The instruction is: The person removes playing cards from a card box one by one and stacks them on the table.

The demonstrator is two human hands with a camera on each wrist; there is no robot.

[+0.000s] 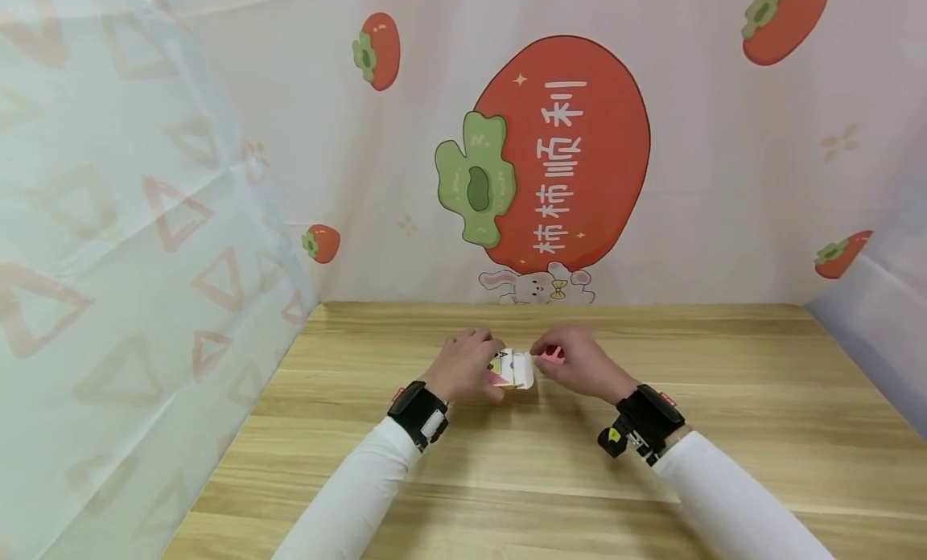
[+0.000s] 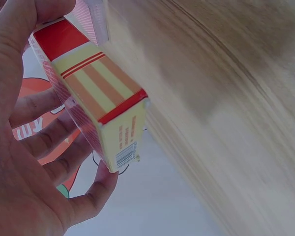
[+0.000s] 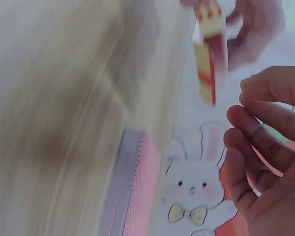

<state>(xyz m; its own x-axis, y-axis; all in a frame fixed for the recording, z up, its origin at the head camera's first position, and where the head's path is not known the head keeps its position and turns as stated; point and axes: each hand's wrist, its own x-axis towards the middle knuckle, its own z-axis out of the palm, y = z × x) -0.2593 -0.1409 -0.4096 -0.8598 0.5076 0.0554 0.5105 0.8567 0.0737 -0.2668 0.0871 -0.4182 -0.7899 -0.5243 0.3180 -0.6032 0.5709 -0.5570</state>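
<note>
- Your white sleeves [image 1: 739,487] extend over the counter [image 1: 724,415] toward the middle of its far edge.
- You appear to be readying an opened card box [image 1: 508,367]; the next move would call for steadying it and gripping the pink block [image 3: 145,189], perhaps a card deck, near your right hand [image 1: 579,363].
- Near that far edge, your left hand [image 1: 467,367] pinches the box between thumb and fingers; your right fingers curl loosely, seemingly holding nothing.
- Box: cream and red, orange-striped, barcoded end, white flap [image 1: 524,372] folded out.

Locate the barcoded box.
In the head view, the box is below and right of centre, gripped by the left hand, left of the right hand.
</note>
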